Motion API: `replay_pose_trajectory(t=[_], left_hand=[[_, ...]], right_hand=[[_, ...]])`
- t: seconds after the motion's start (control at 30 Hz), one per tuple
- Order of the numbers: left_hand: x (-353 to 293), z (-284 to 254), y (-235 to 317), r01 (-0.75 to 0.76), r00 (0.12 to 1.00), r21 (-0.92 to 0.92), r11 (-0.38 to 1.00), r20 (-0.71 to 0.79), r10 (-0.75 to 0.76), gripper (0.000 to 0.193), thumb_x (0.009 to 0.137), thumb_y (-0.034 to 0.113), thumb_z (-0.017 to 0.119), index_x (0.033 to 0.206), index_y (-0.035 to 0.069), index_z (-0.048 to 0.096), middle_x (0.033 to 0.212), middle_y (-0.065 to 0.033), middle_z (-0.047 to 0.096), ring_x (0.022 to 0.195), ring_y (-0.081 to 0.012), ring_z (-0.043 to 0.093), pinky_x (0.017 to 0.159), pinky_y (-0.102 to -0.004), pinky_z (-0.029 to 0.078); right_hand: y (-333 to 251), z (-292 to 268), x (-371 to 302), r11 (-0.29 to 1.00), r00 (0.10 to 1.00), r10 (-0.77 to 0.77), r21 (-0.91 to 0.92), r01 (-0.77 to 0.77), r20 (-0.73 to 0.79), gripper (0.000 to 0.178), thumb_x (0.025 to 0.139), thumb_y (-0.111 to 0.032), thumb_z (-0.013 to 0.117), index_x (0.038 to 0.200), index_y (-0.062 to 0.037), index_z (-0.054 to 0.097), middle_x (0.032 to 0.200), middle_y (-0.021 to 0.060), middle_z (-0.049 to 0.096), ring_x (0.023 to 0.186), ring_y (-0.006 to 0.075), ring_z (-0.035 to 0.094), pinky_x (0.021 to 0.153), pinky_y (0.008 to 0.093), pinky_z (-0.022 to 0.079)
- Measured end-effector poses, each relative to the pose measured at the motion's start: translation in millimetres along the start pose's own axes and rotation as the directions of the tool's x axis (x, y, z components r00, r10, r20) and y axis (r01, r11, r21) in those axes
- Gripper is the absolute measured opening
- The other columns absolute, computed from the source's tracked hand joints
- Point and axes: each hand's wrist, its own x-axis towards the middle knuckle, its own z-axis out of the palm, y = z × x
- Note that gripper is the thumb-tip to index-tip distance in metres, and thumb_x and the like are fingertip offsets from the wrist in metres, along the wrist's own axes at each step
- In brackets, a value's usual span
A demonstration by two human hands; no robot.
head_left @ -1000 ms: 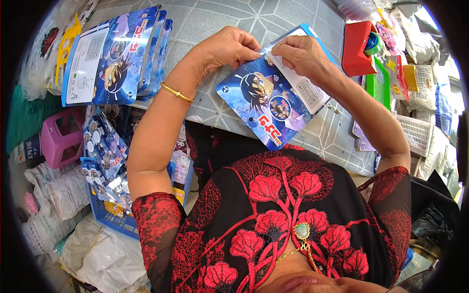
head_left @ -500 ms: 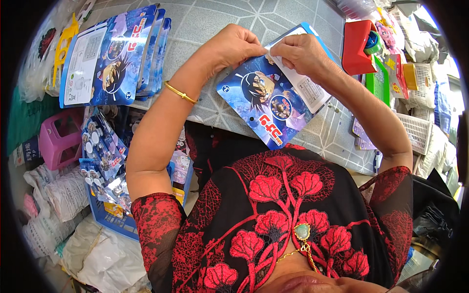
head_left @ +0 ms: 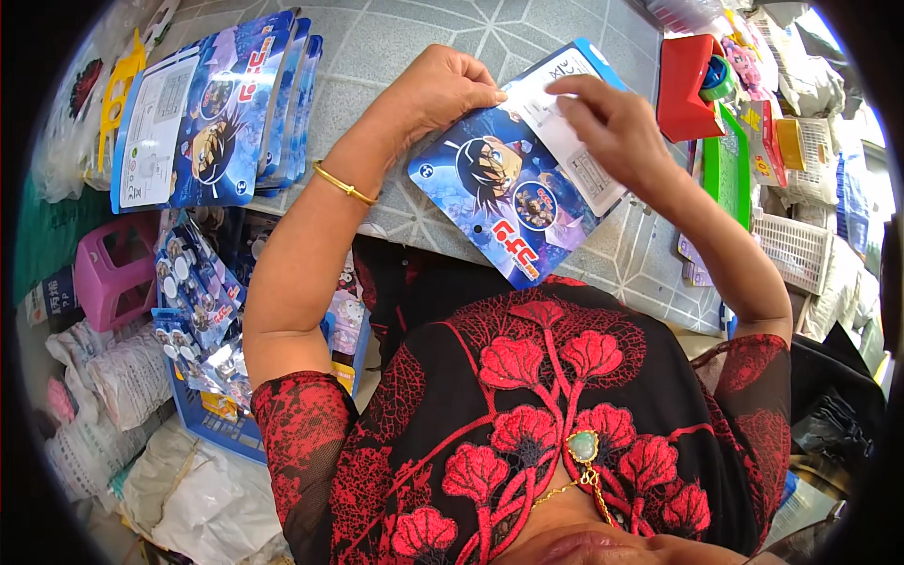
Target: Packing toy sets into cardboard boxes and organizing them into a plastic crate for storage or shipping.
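A blue printed cardboard card (head_left: 490, 179) with a cartoon figure and a white panel lies tilted at the table's near edge. My left hand (head_left: 450, 83) pinches its upper left edge between thumb and fingers. Above the white panel, my right hand (head_left: 617, 132) is lifted with its index finger stretched out and slightly blurred; I see nothing in it. To the left, a stack of matching blue cards (head_left: 212, 122) lies fanned on the table.
A red tape dispenser (head_left: 683, 89) with a green roll stands at the right, beside a green tray (head_left: 730, 174) and white baskets (head_left: 791, 254). Below left, a blue crate (head_left: 212, 419) holds several printed cards near a pink stool (head_left: 113, 268). The grey tiled-pattern table (head_left: 395, 38) reaches behind the card.
My right hand has moved right, away from my left hand, and its fingers have opened from a pinch. The card has shifted slightly left; my left hand still pinches its edge.
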Motion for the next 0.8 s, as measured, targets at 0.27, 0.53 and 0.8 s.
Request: replay_pose_trajectory(t=[0.27,0.53,0.8], left_hand=[[6,-12,-3,0.005,0.996,-0.072,0.997,0.092,0.002,0.013,0.08,0.016,0.062,0.082,0.004,0.067,0.065,0.0024,0.059,0.054,-0.0024,0.05,0.047,-0.0154,0.035],[7,0,2,0.07,0.997,-0.169,0.983,-0.016,-0.074,0.018,0.081,0.019,0.066,0.076,0.002,0.066,0.062,0.0021,0.057,0.053,-0.0028,0.05,0.046,-0.0161,0.038],[12,14,3,0.002,0.993,0.07,0.998,-0.116,0.006,0.02,0.081,0.017,0.07,0.071,0.001,0.065,0.065,-0.0043,0.063,0.053,-0.0072,0.057,0.047,-0.0195,0.046]], right_hand=[[-4,12,3,0.736,0.901,-0.286,-0.527,0.424,0.326,0.047,0.081,-0.014,0.052,0.126,-0.0057,0.045,0.08,0.013,0.058,0.066,0.0303,0.063,0.055,0.0411,0.048],[-1,9,5,0.916,0.95,-0.25,-0.274,0.294,0.186,0.037,0.082,-0.009,0.047,0.117,-0.0067,0.056,0.078,0.0181,0.064,0.066,0.0304,0.063,0.059,0.0392,0.049],[30,-24,-13,0.909,0.902,-0.389,-0.237,0.343,-0.188,0.031,0.084,-0.007,0.052,0.115,-0.0086,0.057,0.078,0.0107,0.06,0.07,0.0258,0.059,0.062,0.0352,0.047]])
